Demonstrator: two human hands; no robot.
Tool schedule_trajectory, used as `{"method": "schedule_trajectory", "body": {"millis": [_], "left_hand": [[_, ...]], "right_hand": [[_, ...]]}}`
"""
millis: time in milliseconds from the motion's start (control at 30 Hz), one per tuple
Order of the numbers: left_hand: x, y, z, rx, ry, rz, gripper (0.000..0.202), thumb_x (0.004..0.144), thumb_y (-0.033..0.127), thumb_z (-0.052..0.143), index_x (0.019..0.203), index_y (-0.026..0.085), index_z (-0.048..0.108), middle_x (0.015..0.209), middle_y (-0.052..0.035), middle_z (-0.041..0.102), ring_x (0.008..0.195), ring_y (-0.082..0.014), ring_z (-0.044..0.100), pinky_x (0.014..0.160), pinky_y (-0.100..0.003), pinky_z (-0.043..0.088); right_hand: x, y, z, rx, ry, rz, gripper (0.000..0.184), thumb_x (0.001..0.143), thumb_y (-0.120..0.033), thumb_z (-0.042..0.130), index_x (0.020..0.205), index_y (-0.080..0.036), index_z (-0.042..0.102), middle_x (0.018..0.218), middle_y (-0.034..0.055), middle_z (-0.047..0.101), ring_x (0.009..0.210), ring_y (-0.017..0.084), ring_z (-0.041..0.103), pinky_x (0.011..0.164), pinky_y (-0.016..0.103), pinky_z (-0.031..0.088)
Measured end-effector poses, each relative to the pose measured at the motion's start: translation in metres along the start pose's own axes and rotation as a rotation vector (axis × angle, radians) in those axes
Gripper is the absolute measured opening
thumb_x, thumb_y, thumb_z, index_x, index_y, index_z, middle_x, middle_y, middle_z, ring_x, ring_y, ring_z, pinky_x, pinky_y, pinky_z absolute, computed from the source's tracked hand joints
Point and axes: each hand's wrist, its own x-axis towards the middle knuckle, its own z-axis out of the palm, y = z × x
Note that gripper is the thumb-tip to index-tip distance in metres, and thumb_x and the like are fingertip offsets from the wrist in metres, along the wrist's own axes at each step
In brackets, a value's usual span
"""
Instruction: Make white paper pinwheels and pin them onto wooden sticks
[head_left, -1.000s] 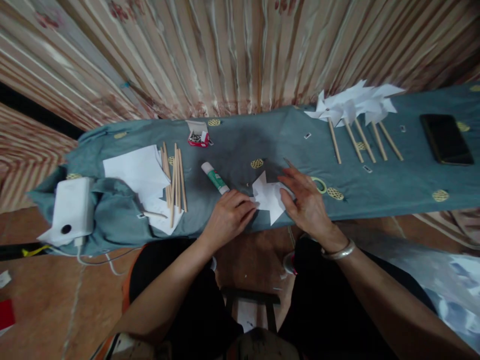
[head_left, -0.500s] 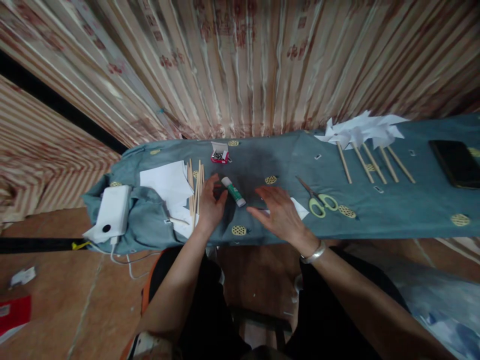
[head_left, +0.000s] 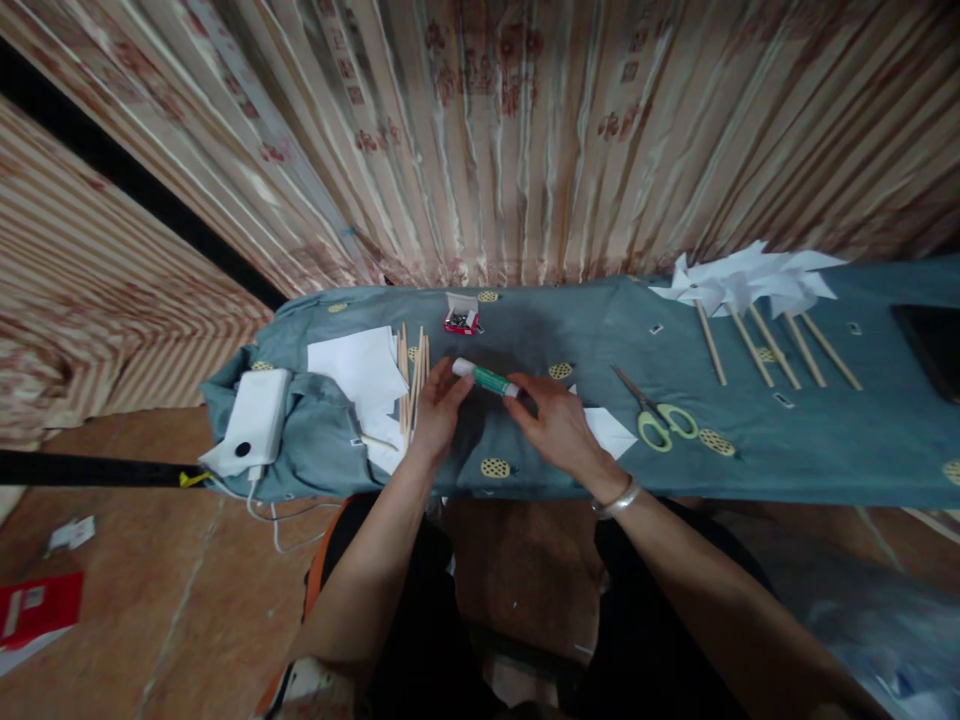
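A green and white glue stick [head_left: 491,380] is held above the cloth between my two hands. My left hand [head_left: 439,410] has its thumb and fingers closed on the white capped end. The other end is pinched by my right hand [head_left: 553,420], which wears a silver bangle. Under and beside the right hand lies a folded white paper piece [head_left: 609,430]. Just left of my left hand are several thin wooden sticks [head_left: 411,385], next to white paper sheets [head_left: 352,365].
A small red box of pins [head_left: 461,315] stands open behind the hands. Scissors [head_left: 656,415] with green handles lie to the right. Farther right are white paper pinwheels [head_left: 750,285] on sticks and a dark phone [head_left: 930,345]. A white power bank [head_left: 251,420] with a cable sits left.
Both hands have closed on the glue stick and picked it up from the cloth. The camera view has shifted slightly, moving the table's things rightward in the picture.
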Motion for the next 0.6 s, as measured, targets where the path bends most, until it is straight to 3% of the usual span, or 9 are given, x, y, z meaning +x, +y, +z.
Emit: {"method": "schedule_trajectory", "body": {"millis": [133,267,333,400,500,600], "left_hand": [[-0.005,0.014,0.003,-0.164,-0.07,-0.087,0.042,0.065,0.039,0.084,0.099,0.017,0.072,0.099,-0.0067,0.073,0.097,-0.019,0.066,0.088,-0.032,0.048],[0.001,0.021,-0.005,-0.186,-0.012,-0.04,0.033,0.067,0.037,0.082,0.094,0.018,0.074,0.097,-0.0054,0.075,0.089,-0.0153,0.066,0.081,-0.027,0.047],[0.008,0.019,-0.012,-0.096,0.02,0.05,0.032,0.071,0.035,0.079,0.099,0.02,0.074,0.102,-0.005,0.074,0.093,-0.0164,0.066,0.084,-0.029,0.048],[0.012,0.017,-0.016,0.101,0.033,0.173,0.032,0.07,0.029,0.078,0.101,0.021,0.073,0.106,-0.0053,0.074,0.104,-0.0209,0.065,0.096,-0.036,0.047],[0.006,0.017,-0.012,0.404,-0.011,0.315,0.034,0.068,0.021,0.078,0.102,0.024,0.075,0.124,-0.0049,0.068,0.126,-0.0257,0.054,0.114,-0.044,0.033],[-0.015,0.025,0.002,0.353,-0.15,0.335,0.041,0.068,0.025,0.08,0.108,0.027,0.073,0.13,-0.0045,0.065,0.129,-0.0257,0.052,0.114,-0.045,0.034]], "right_hand": [[-0.008,0.003,-0.008,0.196,0.02,0.044,0.029,0.09,-0.032,0.057,0.114,-0.02,0.068,0.104,0.0091,0.075,0.094,0.025,0.068,0.085,0.039,0.052],[-0.014,0.009,-0.017,0.348,0.043,0.133,0.03,0.085,-0.035,0.062,0.11,-0.021,0.071,0.099,0.0074,0.076,0.087,0.024,0.069,0.083,0.039,0.053],[-0.016,0.014,-0.022,0.486,0.049,0.213,0.031,0.081,-0.036,0.067,0.108,-0.022,0.072,0.092,0.0053,0.075,0.08,0.021,0.068,0.08,0.038,0.053],[-0.018,0.019,-0.027,0.69,0.031,0.307,0.032,0.075,-0.038,0.073,0.104,-0.023,0.073,0.087,0.003,0.074,0.075,0.019,0.066,0.076,0.036,0.053],[-0.021,0.023,-0.033,1.019,-0.002,0.432,0.036,0.067,-0.037,0.082,0.099,-0.025,0.074,0.088,0.001,0.074,0.076,0.016,0.065,0.074,0.032,0.053],[-0.024,0.022,-0.038,1.218,-0.009,0.511,0.037,0.062,-0.033,0.087,0.096,-0.026,0.075,0.095,0.0003,0.075,0.084,0.015,0.066,0.081,0.031,0.053]]}}
